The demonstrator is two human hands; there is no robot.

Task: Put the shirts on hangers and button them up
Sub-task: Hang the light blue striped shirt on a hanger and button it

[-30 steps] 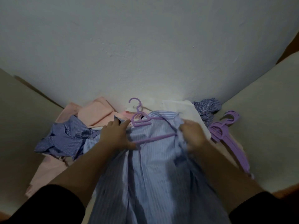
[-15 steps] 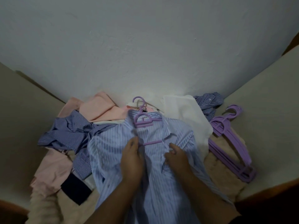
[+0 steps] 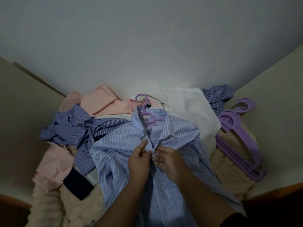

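— What's under you, and what's the room like?

— Dim. A bare pale plastered wall [image 3: 147,38] fills the top of my view, and everything lies on a fuzzy cream blanket [image 3: 229,153]; I can't tell what carries it. Going from the left: crumpled salmon-pink shirts [image 3: 54,163], with a dark blue pinstriped shirt [image 3: 78,126] bunched on top of them, and a flat black rectangular thing [image 3: 77,184] poking out at their near edge.

— And the shirt you're working on?

— The light blue white-striped shirt [image 3: 118,153] is spread in the middle, collar toward the wall, its tail running down under my forearms. A lilac plastic hanger [image 3: 146,115] sits inside it, the hook sticking out past the collar.

— Your hands?

— Both sit at the front placket, below the collar, almost touching each other. My left hand [image 3: 139,163] pinches the left edge of the opening between thumb and fingers. My right hand [image 3: 170,163] has its fingers curled onto the right edge, nipping the cloth. Whether a button sits between them is too small to tell.

— Further right?

— A plain white shirt [image 3: 191,108] lies behind the striped one, a small blue-checked shirt [image 3: 216,97] against the wall, then a stack of spare lilac hangers [image 3: 237,141] lying on the blanket.
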